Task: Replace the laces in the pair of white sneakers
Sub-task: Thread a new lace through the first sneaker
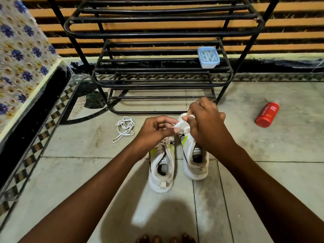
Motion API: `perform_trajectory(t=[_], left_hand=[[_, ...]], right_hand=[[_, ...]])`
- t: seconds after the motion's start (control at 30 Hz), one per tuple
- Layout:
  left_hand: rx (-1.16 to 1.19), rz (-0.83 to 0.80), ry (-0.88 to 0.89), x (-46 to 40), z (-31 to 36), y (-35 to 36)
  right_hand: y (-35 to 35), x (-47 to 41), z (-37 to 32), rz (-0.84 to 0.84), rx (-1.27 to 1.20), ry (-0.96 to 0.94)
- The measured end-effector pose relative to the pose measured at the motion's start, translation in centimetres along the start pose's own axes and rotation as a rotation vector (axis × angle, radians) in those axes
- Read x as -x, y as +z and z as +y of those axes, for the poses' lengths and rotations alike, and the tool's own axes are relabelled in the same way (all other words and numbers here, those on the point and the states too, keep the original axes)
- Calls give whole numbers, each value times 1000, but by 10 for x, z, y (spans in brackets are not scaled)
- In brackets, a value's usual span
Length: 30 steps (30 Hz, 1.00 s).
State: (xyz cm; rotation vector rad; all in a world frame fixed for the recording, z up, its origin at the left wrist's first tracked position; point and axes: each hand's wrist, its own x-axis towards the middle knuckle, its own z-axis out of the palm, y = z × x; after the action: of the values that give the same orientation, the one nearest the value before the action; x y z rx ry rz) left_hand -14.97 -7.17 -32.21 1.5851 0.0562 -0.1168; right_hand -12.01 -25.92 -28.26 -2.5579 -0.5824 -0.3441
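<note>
Two white sneakers with lime and black marks stand side by side on the floor, heels toward me: the left sneaker and the right sneaker. Above the right sneaker's front, my left hand and my right hand both pinch a white lace stretched between them. My hands hide the toe of the right sneaker. A loose white lace lies in a tangle on the floor to the left of the shoes.
A black metal shoe rack stands just beyond the sneakers, with a small blue-rimmed plastic box on a shelf. A red bottle lies on the tiled floor at the right. A patterned cloth-covered ledge runs along the left.
</note>
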Motion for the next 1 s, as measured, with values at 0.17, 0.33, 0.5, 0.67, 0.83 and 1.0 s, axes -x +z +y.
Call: perform_trajectory(t=[0.17, 0.33, 0.5, 0.67, 0.83, 1.0], left_hand=[[17, 67, 22, 0, 6, 2], [309, 134, -133, -4, -1, -9], [281, 186, -179, -16, -8, -16], [367, 265, -221, -27, -9, -17], [374, 296, -218, -30, -12, -15], [244, 310, -185, -30, -11, -9]], right_hand=[[-7, 6, 7, -90, -436, 215], [-4, 15, 25, -78, -553, 298], [-8, 20, 32, -129, -578, 277], [-6, 31, 51, -237, -473, 273], [-1, 45, 80, -310, -240, 288], [8, 58, 101, -431, -34, 348]])
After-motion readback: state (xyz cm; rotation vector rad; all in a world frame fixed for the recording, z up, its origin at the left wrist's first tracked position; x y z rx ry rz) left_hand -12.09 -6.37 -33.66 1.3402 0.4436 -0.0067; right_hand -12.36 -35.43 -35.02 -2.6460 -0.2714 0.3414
